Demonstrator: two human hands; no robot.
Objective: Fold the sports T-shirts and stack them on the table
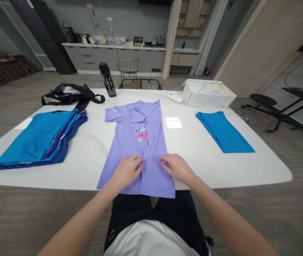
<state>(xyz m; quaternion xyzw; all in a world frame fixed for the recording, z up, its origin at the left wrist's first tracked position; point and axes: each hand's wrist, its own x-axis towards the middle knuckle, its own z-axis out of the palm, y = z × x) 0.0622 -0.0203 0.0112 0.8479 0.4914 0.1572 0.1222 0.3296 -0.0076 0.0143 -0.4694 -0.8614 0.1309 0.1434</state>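
A lavender T-shirt [154, 142] lies on the white table, its right side folded inward over a pink and green print, with one sleeve spread to the left. Its hem hangs slightly over the front edge. My left hand [130, 170] pinches at the folded edge in the lower middle of the shirt. At the shirt's lower right edge is my right hand [176, 167], its fingers curled together; whether cloth is between them is hard to see.
Folded blue garments [36, 135] are stacked at the left, beside a black bag [71, 94] and a dark bottle [108, 80]. To the right lie a folded blue cloth [223, 131], a white box [207, 94] and a white device [175, 98] on the table [247, 170].
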